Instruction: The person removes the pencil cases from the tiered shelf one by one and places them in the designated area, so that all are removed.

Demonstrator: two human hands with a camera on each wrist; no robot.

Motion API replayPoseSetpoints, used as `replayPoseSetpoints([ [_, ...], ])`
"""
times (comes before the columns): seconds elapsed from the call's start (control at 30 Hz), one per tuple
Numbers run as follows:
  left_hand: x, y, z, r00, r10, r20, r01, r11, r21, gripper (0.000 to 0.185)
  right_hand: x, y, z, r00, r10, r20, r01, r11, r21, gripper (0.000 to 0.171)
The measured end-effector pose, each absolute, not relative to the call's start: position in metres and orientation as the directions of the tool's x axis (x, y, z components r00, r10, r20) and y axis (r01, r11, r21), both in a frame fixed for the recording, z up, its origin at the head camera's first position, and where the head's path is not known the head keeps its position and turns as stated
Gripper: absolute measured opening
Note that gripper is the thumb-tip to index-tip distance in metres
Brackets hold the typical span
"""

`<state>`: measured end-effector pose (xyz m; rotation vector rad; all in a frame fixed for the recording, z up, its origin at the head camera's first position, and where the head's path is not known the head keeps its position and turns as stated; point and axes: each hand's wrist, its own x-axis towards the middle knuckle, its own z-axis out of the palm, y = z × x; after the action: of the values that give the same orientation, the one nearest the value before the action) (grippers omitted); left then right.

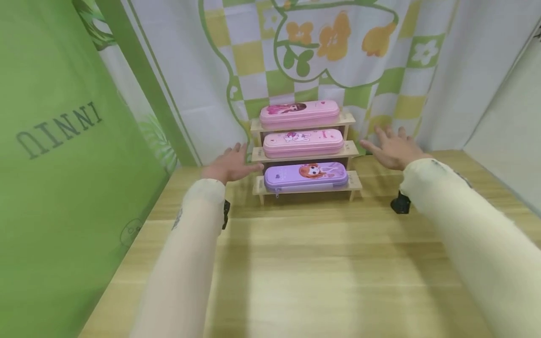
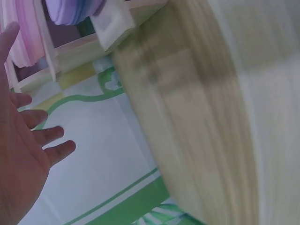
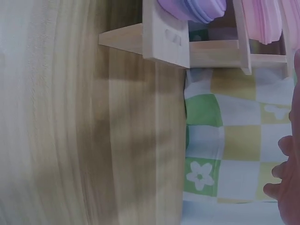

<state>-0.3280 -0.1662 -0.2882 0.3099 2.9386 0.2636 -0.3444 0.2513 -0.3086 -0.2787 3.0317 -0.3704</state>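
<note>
A small three-tier wooden rack point(image 1: 351, 150) stands at the back of the table. A pink pencil case point(image 1: 299, 113) lies on its top shelf, another pink case point(image 1: 302, 142) on the middle shelf, and a purple case point(image 1: 305, 176) on the bottom shelf. My left hand point(image 1: 230, 163) hovers just left of the rack, fingers spread and holding nothing; it also shows as left hand point(image 2: 23, 154) in the left wrist view. My right hand point(image 1: 393, 148) hovers just right of the rack, fingers straight and empty, with only its fingertips point(image 3: 283, 180) in the right wrist view.
The wooden table point(image 1: 321, 263) stretches from the rack toward me. A checked green, yellow and white curtain point(image 1: 321, 51) hangs behind the rack. A green panel with lettering point(image 1: 55, 164) walls off the left side, and a pale wall point(image 1: 511, 126) stands at the right.
</note>
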Motion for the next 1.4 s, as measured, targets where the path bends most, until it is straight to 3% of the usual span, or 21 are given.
replayPoseSetpoints([
  [0.2,-0.325,-0.167,-0.310,-0.951,0.248,-0.187,0.160,0.906,0.391,0.106,-0.343,0.244,-0.313,-0.980,-0.193,-0.054,-0.165,0.930,-0.328,0.089],
  [0.37,-0.325,-0.170,-0.344,-0.960,0.234,-0.152,0.106,0.810,0.577,0.114,-0.337,0.233,-0.330,-0.981,-0.190,0.048,-0.191,0.872,-0.452,0.089],
  [0.57,-0.332,-0.165,-0.385,-0.977,0.186,-0.108,0.031,0.618,0.785,0.104,-0.322,0.222,-0.351,-0.969,-0.131,0.208,-0.240,0.689,-0.684,0.078],
  [0.7,-0.338,-0.159,-0.399,-0.989,0.134,-0.065,0.003,0.451,0.893,0.097,-0.313,0.213,-0.366,-0.971,-0.084,0.224,-0.231,0.573,-0.786,0.071],
  [0.83,-0.338,-0.160,-0.410,-0.995,0.096,-0.028,0.009,0.367,0.930,0.090,-0.309,0.202,-0.382,-0.975,-0.063,0.211,-0.215,0.492,-0.844,0.069],
  [1.0,-0.332,-0.166,-0.430,-0.999,0.032,-0.014,-0.004,0.294,0.956,0.081,-0.307,0.189,-0.397,-0.976,-0.105,0.191,-0.218,0.439,-0.872,0.080],
  [1.2,-0.324,-0.171,-0.444,-0.999,-0.044,0.010,-0.003,0.286,0.958,0.075,-0.309,0.177,-0.404,-0.972,-0.163,0.170,-0.230,0.489,-0.842,0.091],
  [1.4,-0.334,-0.165,-0.437,-1.000,-0.026,0.007,-0.001,0.291,0.957,0.073,-0.319,0.183,-0.402,-0.971,-0.144,0.191,-0.239,0.516,-0.822,0.080],
])
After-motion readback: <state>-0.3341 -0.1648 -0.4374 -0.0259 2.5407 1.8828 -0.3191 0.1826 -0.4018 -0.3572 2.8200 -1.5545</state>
